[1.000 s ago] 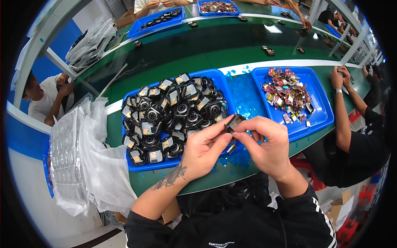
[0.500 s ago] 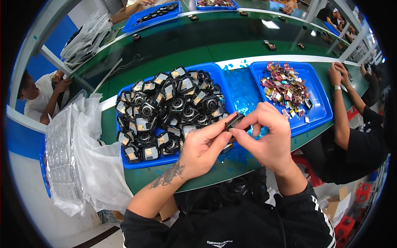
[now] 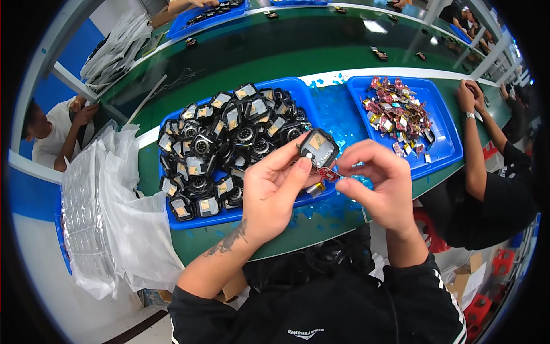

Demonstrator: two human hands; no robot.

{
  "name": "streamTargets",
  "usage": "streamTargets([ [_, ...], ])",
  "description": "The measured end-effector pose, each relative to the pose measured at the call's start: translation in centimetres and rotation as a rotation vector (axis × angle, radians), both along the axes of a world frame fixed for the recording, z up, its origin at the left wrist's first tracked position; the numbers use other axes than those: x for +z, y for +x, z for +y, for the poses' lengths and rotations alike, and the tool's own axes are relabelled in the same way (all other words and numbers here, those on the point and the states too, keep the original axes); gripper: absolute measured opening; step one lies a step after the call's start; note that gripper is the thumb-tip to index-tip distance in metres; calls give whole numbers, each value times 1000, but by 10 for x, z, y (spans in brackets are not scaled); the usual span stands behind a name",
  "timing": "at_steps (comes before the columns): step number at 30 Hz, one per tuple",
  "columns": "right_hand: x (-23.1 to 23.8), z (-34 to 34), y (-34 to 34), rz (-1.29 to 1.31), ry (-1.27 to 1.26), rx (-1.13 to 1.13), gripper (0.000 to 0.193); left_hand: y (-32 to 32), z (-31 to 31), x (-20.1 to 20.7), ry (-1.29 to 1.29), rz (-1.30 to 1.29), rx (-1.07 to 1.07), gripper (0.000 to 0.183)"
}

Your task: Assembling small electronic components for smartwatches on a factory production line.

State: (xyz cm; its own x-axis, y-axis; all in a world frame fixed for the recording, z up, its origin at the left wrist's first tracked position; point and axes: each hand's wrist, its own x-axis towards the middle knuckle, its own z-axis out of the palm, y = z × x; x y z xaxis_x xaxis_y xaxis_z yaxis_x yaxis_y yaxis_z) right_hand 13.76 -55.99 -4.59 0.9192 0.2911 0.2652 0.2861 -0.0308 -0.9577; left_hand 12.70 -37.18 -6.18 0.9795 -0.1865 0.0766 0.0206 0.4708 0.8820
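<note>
My left hand (image 3: 269, 198) pinches a black, rounded-square watch case (image 3: 318, 148) by its lower left side, its grey inner face turned up. At the case's lower edge hangs a small red flexible circuit piece (image 3: 327, 174) with a silver-yellow end. My right hand (image 3: 381, 180) is just right of it, thumb and forefinger apart around the red piece's outer end; I cannot tell whether they touch it. Behind my left hand, similar watch cases (image 3: 229, 137) lie heaped in a blue tray (image 3: 306, 94).
A second blue tray (image 3: 446, 150) holds small red, yellow and silver parts (image 3: 398, 114). Blue film scraps (image 3: 335, 123) cover the green table between the trays. Stacked clear plastic trays (image 3: 91, 206) stand at left. A green conveyor (image 3: 275, 49) runs beyond; other people sit on both sides.
The watch case has turned from edge-on to face-up in my left hand, and the red piece has come into sight. My right hand's fingers have moved off the case, to the right.
</note>
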Motion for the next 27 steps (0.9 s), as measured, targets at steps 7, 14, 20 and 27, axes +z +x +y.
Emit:
streamTargets([
  [7,0,6,-1,2,-105,3,13,-3,0,-3,93,-115,129,38],
  [14,2,-1,-1,254,241,131,10,-5,12,10,731,-676,183,32],
  [20,-1,-8,-1,376,256,194,12,0,12,-1,846,-820,226,30],
  [27,6,-17,3,379,111,287,9,-2,13,4,937,-885,184,29],
])
